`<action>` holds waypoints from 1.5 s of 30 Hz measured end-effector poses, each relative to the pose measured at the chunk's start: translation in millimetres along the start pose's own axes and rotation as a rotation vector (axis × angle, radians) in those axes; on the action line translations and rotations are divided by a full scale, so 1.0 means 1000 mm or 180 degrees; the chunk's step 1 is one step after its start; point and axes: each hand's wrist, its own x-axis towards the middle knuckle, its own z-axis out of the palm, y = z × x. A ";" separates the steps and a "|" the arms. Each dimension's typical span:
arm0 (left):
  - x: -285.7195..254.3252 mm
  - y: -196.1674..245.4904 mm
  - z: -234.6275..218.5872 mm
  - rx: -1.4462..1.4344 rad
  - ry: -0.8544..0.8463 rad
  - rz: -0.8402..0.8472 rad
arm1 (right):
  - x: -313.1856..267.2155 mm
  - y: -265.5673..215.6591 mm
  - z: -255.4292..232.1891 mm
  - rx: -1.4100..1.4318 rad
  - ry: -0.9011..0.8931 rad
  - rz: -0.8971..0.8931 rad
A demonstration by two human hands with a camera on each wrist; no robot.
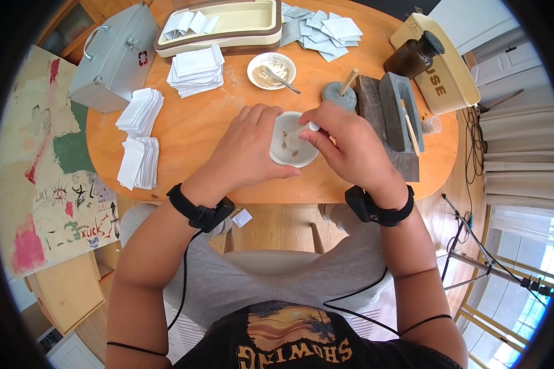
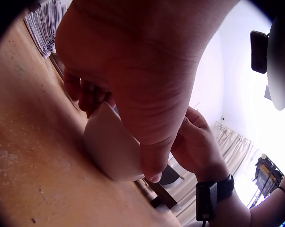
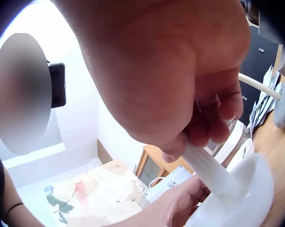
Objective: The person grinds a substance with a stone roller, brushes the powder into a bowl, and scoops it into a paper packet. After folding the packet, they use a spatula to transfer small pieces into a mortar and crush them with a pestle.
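Note:
My left hand (image 1: pixel 246 144) holds a white mortar (image 1: pixel 294 163) near the table's front edge, fingers on the far side and thumb along the near side. Several small brown pieces lie in the bowl. With curled fingers my right hand (image 1: pixel 354 144) grips a white pestle (image 1: pixel 313 126), whose lower end reaches down into the mortar. From the right wrist, the pestle (image 3: pixel 206 168) slants between the fingertips and the bowl. In the left wrist view the mortar's outer wall (image 2: pixel 111 146) shows close over the wooden tabletop.
Beyond the mortar stands a white dish (image 1: pixel 252 69) with pale powder and a spoon (image 1: pixel 283 80). White paper stacks (image 1: pixel 196 71) and a metal case (image 1: pixel 114 58) are left. On the right are a stone trough (image 1: pixel 394 117), a round stone (image 1: pixel 338 95), a dark jar (image 1: pixel 412 55) and a yellow bin (image 1: pixel 449 74).

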 end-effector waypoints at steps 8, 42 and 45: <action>0.000 0.002 -0.001 0.0019 -0.0061 -0.0063 | 0.000 0.002 -0.003 -0.0087 -0.0055 0.0143; 0.000 0.001 0.000 0.0014 -0.0028 -0.0035 | -0.001 -0.001 -0.004 -0.0035 -0.0068 -0.0055; 0.000 0.002 -0.001 0.0022 0.0020 0.0009 | 0.000 0.001 0.001 -0.0042 0.0045 -0.0179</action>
